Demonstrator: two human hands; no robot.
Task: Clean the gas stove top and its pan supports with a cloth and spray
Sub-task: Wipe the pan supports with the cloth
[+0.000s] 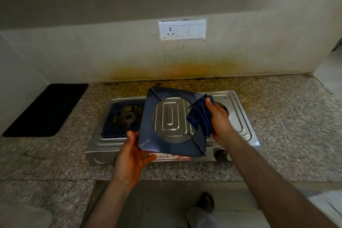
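left hand point(132, 155) grip pinching pan support point(157, 133) | right hand point(219, 118) grip pressing cloth point(200, 116) | stove point(238, 116) label: "URYA"

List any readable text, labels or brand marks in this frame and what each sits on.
"URYA": red and white label strip on the front panel of the stainless steel two-burner gas stove; its start is hidden behind the dark blue square pan support.
Rest of that label: too blurred to read.
White wall switch and socket plate: no legible markings.
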